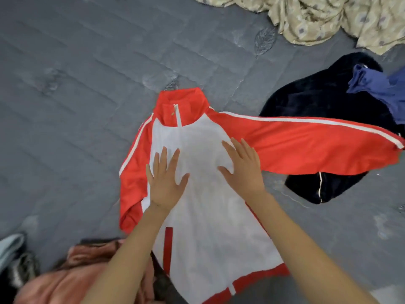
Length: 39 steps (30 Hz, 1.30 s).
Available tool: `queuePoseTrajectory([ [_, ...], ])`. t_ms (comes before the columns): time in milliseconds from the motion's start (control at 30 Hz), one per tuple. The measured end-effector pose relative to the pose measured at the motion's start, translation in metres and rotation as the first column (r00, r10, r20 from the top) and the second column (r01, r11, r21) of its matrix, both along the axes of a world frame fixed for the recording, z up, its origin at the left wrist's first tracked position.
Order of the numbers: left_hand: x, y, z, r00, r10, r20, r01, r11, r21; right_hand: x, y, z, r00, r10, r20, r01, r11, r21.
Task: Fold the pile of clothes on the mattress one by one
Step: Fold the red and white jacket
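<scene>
Blue garment (377, 88) cut by right edge, patterned sheet (328, 16) by top edge, pink cloth (65, 279) blurred

From my end: left hand (166, 185), right hand (243, 170) both bare; forearms (129, 255) bare up to bottom frame edge; slender fingers (163, 156); sleeves outside my view

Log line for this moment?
jacket: front up on mattress | left hand: flat on front | right hand: flat on front | sleeve: spread over dark garment
</scene>
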State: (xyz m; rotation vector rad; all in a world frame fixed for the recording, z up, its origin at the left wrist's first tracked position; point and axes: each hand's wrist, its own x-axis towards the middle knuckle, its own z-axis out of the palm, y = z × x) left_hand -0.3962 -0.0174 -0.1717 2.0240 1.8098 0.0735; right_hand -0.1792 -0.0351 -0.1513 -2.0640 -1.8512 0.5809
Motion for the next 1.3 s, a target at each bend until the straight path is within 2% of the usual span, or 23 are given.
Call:
queuePoseTrajectory([
  [200, -0.104, -0.021, -0.02, 0.988, 0.145, 0.047, -0.141, 0.987, -0.076, -0.095, -0.003, -0.024, 0.994, 0.112, 0.021, -0.111, 0.993, -0.04],
  [267, -0.126, -0.02, -0.031, 0.961, 0.241, 0.134, -0.227, 0.968, -0.109, -0.118, -0.001, -0.034, 0.989, 0.142, 0.036, -0.139, 0.988, -0.065],
  [400, -0.15, -0.009, -0.047, 0.79, 0.487, 0.373, -0.432, 0.873, -0.225, -0.15, 0.005, -0.053, 0.982, 0.191, 0.007, -0.189, 0.977, -0.101],
  [500, -0.153, 0.006, -0.051, 0.633, 0.612, 0.474, -0.545, 0.788, -0.288, -0.169, 0.018, -0.065, 0.978, 0.204, -0.051, -0.209, 0.967, -0.143],
  [567, -0.156, 0.015, -0.053, 0.503, 0.692, 0.517, -0.567, 0.716, -0.407, -0.183, 0.031, -0.072, 0.967, 0.233, -0.104, -0.245, 0.96, -0.133],
  [633, -0.159, 0.021, -0.053, 0.433, 0.715, 0.548, -0.498, 0.697, -0.516, -0.197, 0.046, -0.075, 0.954, 0.269, -0.135, -0.28, 0.957, -0.072],
  [667, -0.159, 0.022, -0.05, 0.454, 0.698, 0.553, -0.457, 0.716, -0.528, -0.204, 0.054, -0.074, 0.945, 0.298, -0.135, -0.304, 0.952, -0.027],
  [767, -0.162, 0.021, -0.038, 0.559, 0.59, 0.583, -0.39, 0.807, -0.443, -0.224, 0.073, -0.06, 0.875, 0.463, -0.138, -0.468, 0.884, -0.004],
  [900, -0.165, 0.025, -0.02, 0.553, 0.487, 0.676, -0.334, 0.873, -0.355, -0.242, 0.102, -0.043, 0.776, 0.625, -0.09, -0.628, 0.778, -0.011],
  [1000, -0.169, 0.031, -0.009, 0.541, 0.452, 0.709, -0.355, 0.887, -0.295, -0.251, 0.12, -0.034, 0.791, 0.604, -0.099, -0.603, 0.797, 0.046],
  [1067, -0.175, 0.039, -0.001, 0.474, 0.51, 0.718, -0.342, 0.858, -0.384, -0.256, 0.124, -0.027, 0.813, 0.573, -0.102, -0.57, 0.819, 0.057],
  [1133, -0.186, 0.047, 0.005, 0.335, 0.62, 0.71, -0.248, 0.785, -0.568, -0.262, 0.126, -0.022, 0.829, 0.545, -0.123, -0.546, 0.837, 0.035],
  [1167, -0.193, 0.048, 0.004, 0.293, 0.669, 0.683, -0.179, 0.74, -0.648, -0.265, 0.129, -0.021, 0.837, 0.531, -0.133, -0.533, 0.846, 0.025],
  [1200, -0.2, 0.047, 0.004, 0.291, 0.705, 0.647, -0.112, 0.697, -0.708, -0.268, 0.131, -0.021, 0.847, 0.512, -0.142, -0.514, 0.857, 0.019],
  [1300, -0.224, 0.031, -0.005, 0.39, 0.714, 0.582, 0.02, 0.625, -0.78, -0.274, 0.14, -0.027, 0.897, 0.413, -0.154, -0.415, 0.91, 0.023],
])
